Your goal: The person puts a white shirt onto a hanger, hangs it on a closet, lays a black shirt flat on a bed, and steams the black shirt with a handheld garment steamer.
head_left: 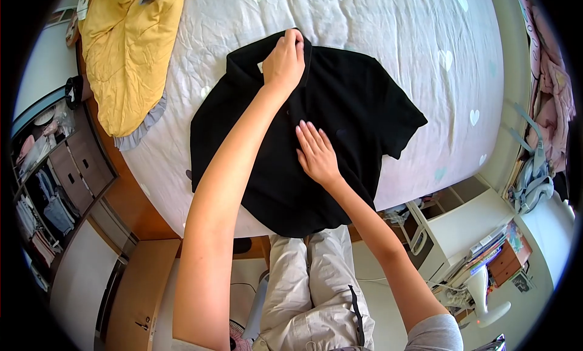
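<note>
A black short-sleeved shirt [340, 89] with a collar lies spread on the bed [401, 23], its collar toward the far side and its hem at the near edge. My left hand [284, 62] is closed on the collar, fingers curled over its edge. Lower down, my right hand [317, 153] rests flat on the front of the shirt, its fingers stretched out and holding nothing. One sleeve points out to the right; the left side of the shirt is partly hidden behind my left forearm.
A yellow quilt [130, 53] lies at the bed's upper left. Shelves with clothes [51, 199] stand at the far left. On the right are a white desk [470, 226] with books [486, 251] and hanging clothes [549, 108].
</note>
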`<action>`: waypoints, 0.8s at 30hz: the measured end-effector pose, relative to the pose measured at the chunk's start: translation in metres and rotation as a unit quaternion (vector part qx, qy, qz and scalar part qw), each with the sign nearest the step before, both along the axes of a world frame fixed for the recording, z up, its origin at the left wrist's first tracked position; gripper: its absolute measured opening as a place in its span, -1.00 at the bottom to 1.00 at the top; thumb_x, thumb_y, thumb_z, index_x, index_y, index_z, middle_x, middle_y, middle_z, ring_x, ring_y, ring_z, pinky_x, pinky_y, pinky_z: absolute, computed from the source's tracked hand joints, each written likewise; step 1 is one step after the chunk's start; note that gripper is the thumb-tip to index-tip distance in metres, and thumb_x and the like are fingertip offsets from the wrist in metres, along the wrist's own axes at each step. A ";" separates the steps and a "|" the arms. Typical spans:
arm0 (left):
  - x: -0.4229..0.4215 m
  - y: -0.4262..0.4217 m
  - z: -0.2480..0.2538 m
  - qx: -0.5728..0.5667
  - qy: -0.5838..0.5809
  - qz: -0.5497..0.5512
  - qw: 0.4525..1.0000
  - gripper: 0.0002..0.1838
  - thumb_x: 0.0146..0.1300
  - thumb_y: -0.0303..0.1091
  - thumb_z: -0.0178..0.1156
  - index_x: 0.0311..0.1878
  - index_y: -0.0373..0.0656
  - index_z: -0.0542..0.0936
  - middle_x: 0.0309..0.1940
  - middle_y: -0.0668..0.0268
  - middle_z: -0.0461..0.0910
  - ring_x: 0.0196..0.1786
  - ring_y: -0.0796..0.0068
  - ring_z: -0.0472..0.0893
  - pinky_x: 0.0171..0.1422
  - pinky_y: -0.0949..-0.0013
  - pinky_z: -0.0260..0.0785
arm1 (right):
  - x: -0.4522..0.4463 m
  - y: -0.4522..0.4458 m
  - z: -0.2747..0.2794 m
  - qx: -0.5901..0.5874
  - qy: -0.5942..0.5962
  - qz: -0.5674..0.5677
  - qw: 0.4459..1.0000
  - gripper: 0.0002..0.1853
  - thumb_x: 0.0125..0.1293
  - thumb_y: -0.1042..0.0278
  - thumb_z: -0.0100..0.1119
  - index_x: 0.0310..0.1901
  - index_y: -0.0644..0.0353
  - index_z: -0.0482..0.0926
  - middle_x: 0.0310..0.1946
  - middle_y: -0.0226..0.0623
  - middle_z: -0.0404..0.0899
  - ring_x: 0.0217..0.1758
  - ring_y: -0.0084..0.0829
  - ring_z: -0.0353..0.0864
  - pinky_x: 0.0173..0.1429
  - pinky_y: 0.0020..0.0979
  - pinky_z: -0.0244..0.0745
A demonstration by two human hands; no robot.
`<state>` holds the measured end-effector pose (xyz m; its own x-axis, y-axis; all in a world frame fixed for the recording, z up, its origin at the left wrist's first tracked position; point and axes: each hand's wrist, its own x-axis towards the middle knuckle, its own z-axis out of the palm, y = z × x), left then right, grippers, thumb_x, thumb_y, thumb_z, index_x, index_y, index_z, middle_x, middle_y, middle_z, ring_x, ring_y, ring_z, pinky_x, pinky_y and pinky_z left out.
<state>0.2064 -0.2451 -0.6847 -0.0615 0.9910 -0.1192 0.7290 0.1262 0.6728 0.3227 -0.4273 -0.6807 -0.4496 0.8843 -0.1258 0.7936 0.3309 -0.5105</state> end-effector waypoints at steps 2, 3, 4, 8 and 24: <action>0.001 -0.005 0.005 0.013 0.000 -0.048 0.999 -0.88 0.19 -0.34 0.00 -0.22 -0.04 0.32 -0.36 0.21 0.50 -0.27 0.12 0.50 -0.30 0.12 0.33 | 0.010 -0.012 0.002 -0.011 0.006 0.002 1.000 -0.44 0.17 0.29 -0.02 0.21 0.24 0.17 0.25 -0.22 0.14 0.32 -0.33 0.10 0.33 -0.30 -0.03; -0.002 -0.006 -0.008 0.033 -0.071 -0.053 0.996 -0.88 0.16 -0.41 0.01 -0.22 -0.04 0.35 -0.34 0.21 0.50 -0.22 0.12 0.49 -0.24 0.16 0.33 | 0.014 -0.012 0.008 -0.036 0.044 -0.006 0.998 -0.43 0.15 0.29 0.00 0.21 0.25 0.18 0.24 -0.20 0.16 0.31 -0.32 0.13 0.32 -0.29 0.01; -0.005 -0.007 -0.010 0.036 -0.069 -0.054 0.996 -0.88 0.16 -0.41 0.01 -0.22 -0.04 0.35 -0.34 0.21 0.50 -0.22 0.12 0.49 -0.24 0.16 0.33 | 0.017 -0.009 0.014 -0.060 0.083 -0.014 0.995 -0.42 0.13 0.29 0.03 0.20 0.25 0.18 0.22 -0.19 0.19 0.30 -0.31 0.15 0.31 -0.28 0.04; -0.015 -0.005 -0.017 -0.005 -0.207 -0.071 0.976 -0.78 0.09 -0.61 -0.03 -0.19 -0.12 0.43 -0.26 0.17 0.51 -0.12 0.15 0.50 -0.03 0.35 0.30 | 0.043 0.055 0.028 0.136 0.161 -0.123 0.970 -0.58 -0.02 0.63 0.09 -0.04 0.19 0.42 -0.05 -0.20 0.44 0.01 -0.13 0.40 0.14 -0.21 0.23; -0.014 0.004 -0.010 -0.202 -0.412 0.080 0.885 -0.62 0.15 -0.72 -0.11 0.03 -0.16 0.39 -0.07 0.30 0.47 0.00 0.56 0.44 0.08 0.56 0.23 | 0.119 0.191 -0.016 0.055 0.055 -0.139 0.987 -0.81 0.05 0.18 0.20 -0.43 0.12 0.52 -0.42 -0.40 0.49 -0.19 -0.35 0.39 0.00 -0.28 0.08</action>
<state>0.1925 -0.2408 -0.6945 0.0758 0.8442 -0.5306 -0.0362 0.5341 0.8447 0.4413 -0.2367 -0.6969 -0.1928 0.9811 0.0142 0.8030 0.1661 -0.5724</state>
